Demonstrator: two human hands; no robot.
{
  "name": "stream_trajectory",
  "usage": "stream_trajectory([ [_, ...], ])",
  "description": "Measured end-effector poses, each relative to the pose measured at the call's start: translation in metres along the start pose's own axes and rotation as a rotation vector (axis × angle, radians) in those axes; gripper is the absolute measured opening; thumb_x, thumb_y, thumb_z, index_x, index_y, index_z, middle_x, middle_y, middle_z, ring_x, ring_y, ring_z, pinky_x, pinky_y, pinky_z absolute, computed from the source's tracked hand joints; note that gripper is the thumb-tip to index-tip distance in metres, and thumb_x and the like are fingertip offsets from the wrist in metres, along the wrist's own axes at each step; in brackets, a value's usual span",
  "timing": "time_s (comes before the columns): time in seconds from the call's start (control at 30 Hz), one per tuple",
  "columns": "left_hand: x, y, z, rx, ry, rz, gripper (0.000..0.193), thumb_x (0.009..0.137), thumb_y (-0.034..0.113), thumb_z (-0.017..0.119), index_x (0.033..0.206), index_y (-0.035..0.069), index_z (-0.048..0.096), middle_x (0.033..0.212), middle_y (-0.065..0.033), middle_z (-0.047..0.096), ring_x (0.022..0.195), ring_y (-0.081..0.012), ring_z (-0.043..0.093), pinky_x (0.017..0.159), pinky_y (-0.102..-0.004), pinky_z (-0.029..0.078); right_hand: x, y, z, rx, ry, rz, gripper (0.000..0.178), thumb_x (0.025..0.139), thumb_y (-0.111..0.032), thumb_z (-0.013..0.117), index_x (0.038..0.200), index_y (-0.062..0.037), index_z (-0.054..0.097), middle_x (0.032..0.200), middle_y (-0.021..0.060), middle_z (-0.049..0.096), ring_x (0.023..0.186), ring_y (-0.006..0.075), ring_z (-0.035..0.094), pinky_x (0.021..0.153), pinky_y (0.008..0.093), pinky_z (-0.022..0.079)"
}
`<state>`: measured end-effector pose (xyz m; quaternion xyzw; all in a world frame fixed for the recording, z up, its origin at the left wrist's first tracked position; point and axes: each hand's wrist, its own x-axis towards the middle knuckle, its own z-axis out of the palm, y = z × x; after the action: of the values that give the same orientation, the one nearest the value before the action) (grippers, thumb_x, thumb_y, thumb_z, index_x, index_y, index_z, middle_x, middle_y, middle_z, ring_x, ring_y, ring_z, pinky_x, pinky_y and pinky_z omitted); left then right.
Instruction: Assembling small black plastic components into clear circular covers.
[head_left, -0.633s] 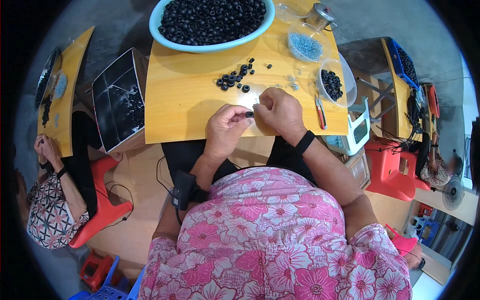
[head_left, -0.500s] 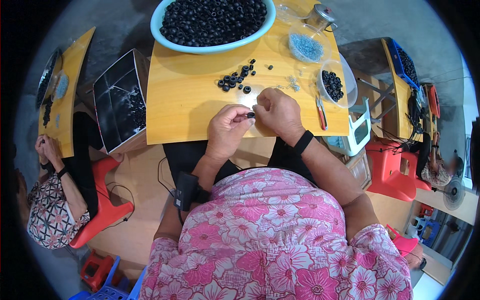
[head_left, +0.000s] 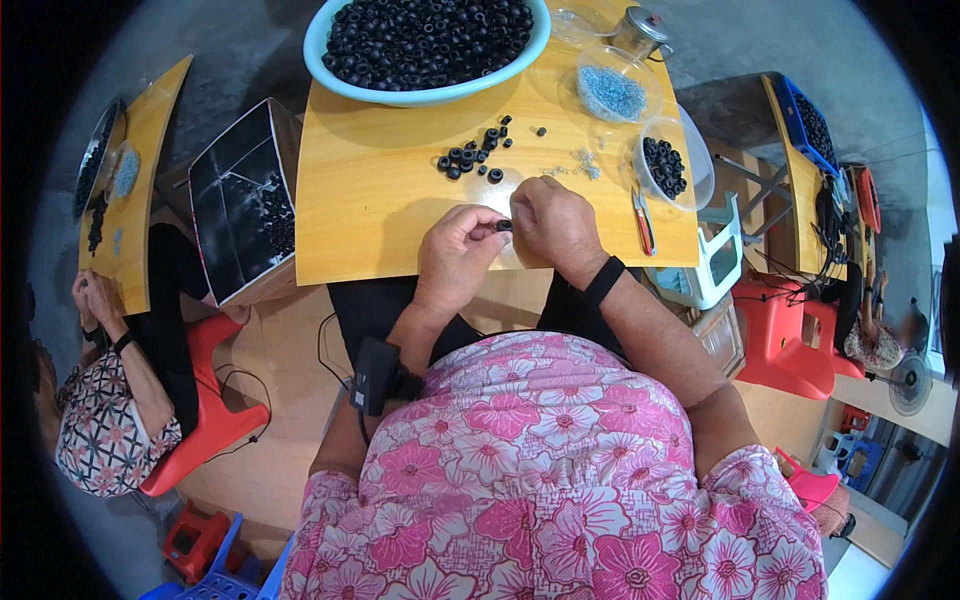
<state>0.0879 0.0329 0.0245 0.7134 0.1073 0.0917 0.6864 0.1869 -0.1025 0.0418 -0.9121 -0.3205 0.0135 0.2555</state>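
Note:
My left hand (head_left: 456,256) pinches a small black ring-shaped part (head_left: 504,226) between thumb and forefinger, just above the table's near edge. Close beside it, my right hand (head_left: 556,226) is closed, knuckles up; whatever its fingertips hold is hidden. Beyond the hands lies a loose cluster of black ring-shaped parts (head_left: 466,158) in larger and smaller sizes. A small scatter of clear, shiny bits (head_left: 586,164) lies past my right hand. Red-handled pliers (head_left: 644,222) rest to the right of that hand.
A light-blue basin (head_left: 312,62) heaped with black parts stands at the far side. Right of it are a tub of bluish clear pieces (head_left: 612,94), a metal cup (head_left: 640,34) and a bowl of black parts (head_left: 662,168). An open carton (head_left: 240,200) adjoins the table's left; another person (head_left: 118,400) sits farther left.
My right hand has shifted slightly, its fingers curling more toward the table. The left hand still pinches the black ring-shaped part, nearly in the same place.

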Motion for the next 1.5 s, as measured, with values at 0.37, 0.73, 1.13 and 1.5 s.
stream_trajectory([
  [0.37,0.0,0.006,-0.002,0.059,-0.025,-0.035,0.013,0.083,0.003,0.067,0.095,-0.002,0.065,0.085,-0.0021,0.062,0.076,-0.0081,0.058,0.07,-0.0226,0.049,-0.009,0.011,-0.011,0.223,0.052,-0.142,0.008,0.082,-0.007,0.06,0.089,-0.0042,0.058,0.081,0.0145,0.06,0.076,0.036,0.061,0.066,0.0419,0.05],
  [0.73,0.002,0.001,-0.003,0.091,-0.034,0.036,0.016,0.077,0.006,0.073,0.087,-0.003,0.064,0.085,-0.0079,0.062,0.075,-0.0147,0.064,0.069,-0.0265,0.053,-0.014,-0.009,-0.034,-0.068,-0.134,-0.35,0.019,0.077,-0.007,0.062,0.094,-0.0071,0.052,0.085,0.0122,0.053,0.075,0.0307,0.062,0.061,0.0393,0.05],
  [1.13,0.004,-0.001,-0.005,-0.012,-0.017,0.003,0.013,0.078,0.005,0.072,0.086,-0.003,0.066,0.082,-0.0064,0.062,0.072,-0.0124,0.061,0.066,-0.0246,0.05,-0.014,-0.009,-0.024,0.388,-0.094,-0.261,0.015,0.079,-0.001,0.06,0.094,-0.0021,0.062,0.087,0.0133,0.058,0.075,0.0265,0.061,0.063,0.0312,0.05],
  [1.5,0.003,-0.015,-0.01,-0.269,0.025,-0.114,0.012,0.081,0.004,0.07,0.09,-0.002,0.065,0.083,-0.0011,0.061,0.075,-0.0072,0.058,0.068,-0.0225,0.049,-0.046,-0.012,-0.01,0.859,-0.265,-0.012,0.052,0.084,0.007,0.057,0.134,-0.0074,0.051,0.09,0.0064,0.059,0.079,0.0155,0.059,0.072,0.0249,0.05],
])
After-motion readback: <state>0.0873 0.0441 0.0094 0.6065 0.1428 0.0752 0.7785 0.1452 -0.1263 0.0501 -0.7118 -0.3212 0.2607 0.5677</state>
